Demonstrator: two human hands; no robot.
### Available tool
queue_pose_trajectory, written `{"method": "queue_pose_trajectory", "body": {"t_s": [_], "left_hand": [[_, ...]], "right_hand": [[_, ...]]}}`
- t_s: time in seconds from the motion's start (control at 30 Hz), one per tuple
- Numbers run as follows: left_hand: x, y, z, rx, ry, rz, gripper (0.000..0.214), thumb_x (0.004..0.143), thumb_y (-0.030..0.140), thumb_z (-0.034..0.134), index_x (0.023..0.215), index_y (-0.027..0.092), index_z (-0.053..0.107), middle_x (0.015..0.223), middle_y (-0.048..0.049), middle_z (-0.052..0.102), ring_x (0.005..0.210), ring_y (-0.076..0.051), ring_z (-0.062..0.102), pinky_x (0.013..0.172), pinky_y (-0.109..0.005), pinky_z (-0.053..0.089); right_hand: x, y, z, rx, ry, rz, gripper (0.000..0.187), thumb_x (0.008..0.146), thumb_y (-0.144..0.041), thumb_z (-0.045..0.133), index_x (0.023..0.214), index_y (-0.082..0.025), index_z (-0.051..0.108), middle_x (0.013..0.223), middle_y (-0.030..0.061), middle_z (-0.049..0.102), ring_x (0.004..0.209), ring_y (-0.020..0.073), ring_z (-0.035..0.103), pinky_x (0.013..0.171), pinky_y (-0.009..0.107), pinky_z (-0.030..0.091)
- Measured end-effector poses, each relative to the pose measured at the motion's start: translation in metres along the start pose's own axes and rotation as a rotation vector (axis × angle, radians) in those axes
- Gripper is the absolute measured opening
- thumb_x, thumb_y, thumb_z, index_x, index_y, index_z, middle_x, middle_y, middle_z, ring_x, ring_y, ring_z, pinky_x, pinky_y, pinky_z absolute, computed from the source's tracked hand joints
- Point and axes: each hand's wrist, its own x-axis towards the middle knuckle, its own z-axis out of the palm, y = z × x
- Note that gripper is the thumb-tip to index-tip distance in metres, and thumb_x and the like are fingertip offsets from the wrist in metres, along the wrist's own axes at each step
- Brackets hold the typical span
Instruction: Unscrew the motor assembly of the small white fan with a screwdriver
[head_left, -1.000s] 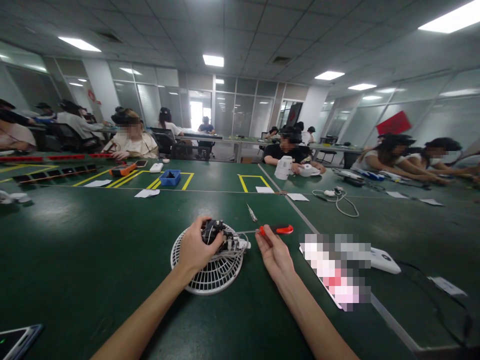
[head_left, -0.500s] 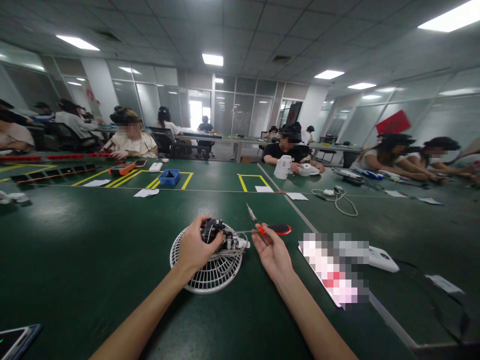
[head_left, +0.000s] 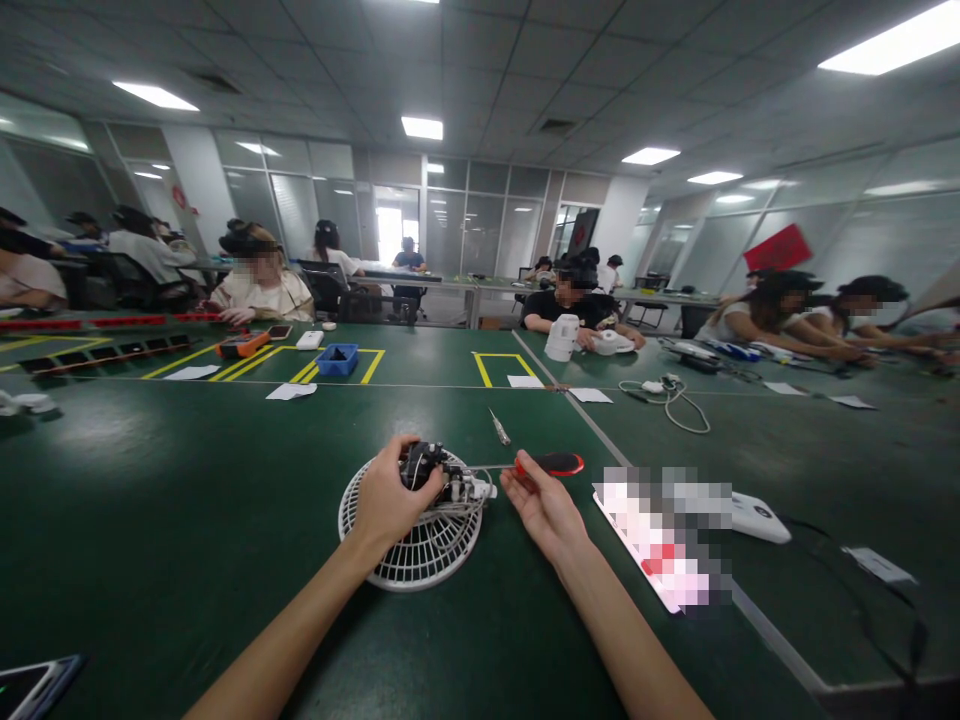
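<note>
Left hand (head_left: 388,495) curled round black motor (head_left: 421,466); right hand (head_left: 546,506) half-curled, pinching screwdriver (head_left: 559,464).

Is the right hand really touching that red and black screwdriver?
Touching. The head view shows the right hand with its thumb and fingertips against the red front of the handle of the screwdriver.

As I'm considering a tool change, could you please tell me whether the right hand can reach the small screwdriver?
Probably yes: the small screwdriver lies uncovered just beyond the right hand, though that hand holds the red-and-black screwdriver, which likely needs setting down first.
</note>
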Motion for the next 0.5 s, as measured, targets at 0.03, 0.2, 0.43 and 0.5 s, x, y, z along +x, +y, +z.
{"method": "queue_pose_trajectory", "body": {"t_s": [0.03,0.2,0.43,0.5], "left_hand": [[-0.0001,-0.0004,0.0003,-0.002,0.001,-0.001,0.044,0.081,0.046,0.068,0.116,0.022,0.059,0.105,-0.0075,0.071,0.094,-0.026,0.068,0.087,-0.043,0.053],[0.0004,-0.0039,0.0027,-0.019,0.015,0.002,0.043,0.081,0.047,0.069,0.115,0.023,0.059,0.104,-0.0058,0.071,0.091,-0.025,0.068,0.085,-0.041,0.053],[0.0011,-0.0089,0.0042,-0.049,0.051,-0.025,0.043,0.079,0.047,0.069,0.114,0.024,0.059,0.104,-0.0052,0.071,0.094,-0.026,0.070,0.088,-0.041,0.053],[0.0010,-0.0084,0.0039,-0.054,0.059,-0.028,0.043,0.079,0.047,0.069,0.113,0.023,0.060,0.104,-0.0056,0.071,0.094,-0.026,0.070,0.087,-0.041,0.054]], "right_hand": [[0.0001,0.0003,0.0005,0.024,0.002,0.008,0.020,0.070,-0.012,0.089,0.069,-0.014,0.070,0.064,0.0027,0.071,0.061,0.0132,0.069,0.065,0.021,0.064],[0.0013,0.0045,0.0011,0.111,0.022,0.017,0.015,0.077,-0.003,0.079,0.073,-0.014,0.071,0.067,0.0029,0.074,0.062,0.0126,0.071,0.068,0.020,0.064],[-0.0030,0.0010,-0.0007,0.094,-0.138,-0.001,0.017,0.076,0.001,0.071,0.078,-0.015,0.070,0.087,0.0079,0.079,0.085,0.0187,0.077,0.086,0.030,0.064],[-0.0043,0.0007,0.0001,0.092,-0.131,0.001,0.017,0.077,0.001,0.068,0.079,-0.016,0.070,0.090,0.0085,0.079,0.088,0.0192,0.077,0.086,0.030,0.064]]}}
